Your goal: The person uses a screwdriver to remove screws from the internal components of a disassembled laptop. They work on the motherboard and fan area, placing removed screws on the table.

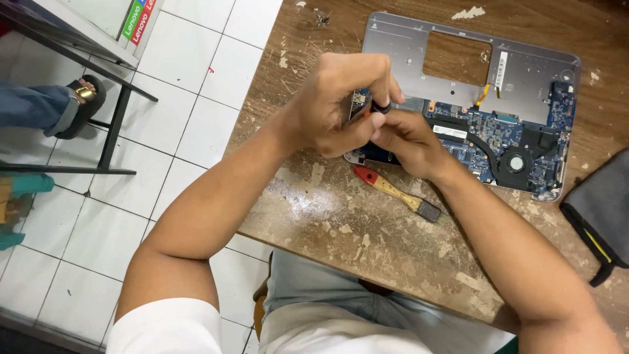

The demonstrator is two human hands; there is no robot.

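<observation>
Your left hand (337, 105) pinches a black screwdriver cap (381, 107), right hand (406, 141) curled around its shaft over the opened laptop (498, 131) on the worktop (367, 229)

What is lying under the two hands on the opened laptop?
Under the left hand and right hand lies the opened laptop, its blue circuit board showing beside them. The part beneath the hands is covered.

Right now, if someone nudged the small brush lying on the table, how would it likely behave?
The brush would probably slide rather than roll, since its wooden handle looks flat. It seems light for its size, so the worn, flaking table may snag it. The dark bristle end likely flexes while the handle stays stiff.
</observation>
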